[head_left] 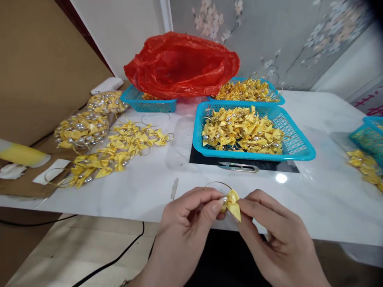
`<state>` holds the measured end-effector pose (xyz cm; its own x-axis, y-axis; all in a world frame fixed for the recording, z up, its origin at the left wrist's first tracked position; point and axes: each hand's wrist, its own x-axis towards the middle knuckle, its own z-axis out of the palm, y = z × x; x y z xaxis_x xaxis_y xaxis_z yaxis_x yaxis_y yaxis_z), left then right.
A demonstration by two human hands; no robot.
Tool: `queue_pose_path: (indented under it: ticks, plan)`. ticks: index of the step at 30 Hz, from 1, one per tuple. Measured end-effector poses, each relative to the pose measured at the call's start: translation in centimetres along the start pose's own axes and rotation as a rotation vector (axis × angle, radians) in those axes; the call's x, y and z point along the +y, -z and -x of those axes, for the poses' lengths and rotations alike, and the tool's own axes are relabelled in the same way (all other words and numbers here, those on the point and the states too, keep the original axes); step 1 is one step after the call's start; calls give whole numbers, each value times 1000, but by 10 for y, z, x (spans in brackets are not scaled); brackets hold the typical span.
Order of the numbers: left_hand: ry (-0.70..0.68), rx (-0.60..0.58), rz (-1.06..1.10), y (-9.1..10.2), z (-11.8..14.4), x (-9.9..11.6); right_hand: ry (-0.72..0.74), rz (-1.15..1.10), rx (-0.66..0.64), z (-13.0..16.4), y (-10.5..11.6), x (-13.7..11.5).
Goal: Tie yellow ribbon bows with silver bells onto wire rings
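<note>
Between my two hands, over the table's front edge, is a yellow ribbon bow [232, 202] with a silvery bead and a thin gold loop arching behind it. My left hand [191, 227] pinches the bow by its bead end, thumb against forefinger. On the other side, the fingers of my right hand [272, 229] are closed at the bow's ribbon tail. Beyond them a blue basket [299, 147] holds a heap of similar yellow bows [242, 129]. A small thread snipper [239, 167] lies at the basket's near side.
Loose bows [116, 153] are spread on the left, beside bagged bows [82, 127]. A red plastic bag [182, 67] stands at the back over a small blue basket [149, 104]. Another basket [277, 99] of bows sits behind; a further one [366, 137] is at far right.
</note>
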<state>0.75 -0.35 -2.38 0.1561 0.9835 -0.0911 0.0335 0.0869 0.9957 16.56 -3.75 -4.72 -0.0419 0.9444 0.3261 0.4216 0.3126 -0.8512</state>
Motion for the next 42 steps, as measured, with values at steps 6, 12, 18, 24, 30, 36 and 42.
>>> queue_pose_path:
  ticks: [6, 12, 18, 24, 30, 36, 42]
  plan:
    - [164, -54, 124, 1, -3, -3, -60, -63, -72, -2, 6, 1]
    - [196, -71, 149, 2, -3, -6, -59, -39, -99, -4, 10, 1]
    - [175, -84, 146, 2, -2, -3, -47, -6, -132, -5, 13, 1]
    - [190, -85, 150, 1, -3, -2, -21, 61, -153, -4, 15, 4]
    - [237, -108, 198, 1, -1, -4, -27, 62, -130, -5, 14, 8]
    - [317, -163, 293, 1, -1, -8, -119, -82, -117, -6, 12, 8]
    - [338, -167, 326, 3, -3, -8, -178, -214, -142, -5, 11, 11]
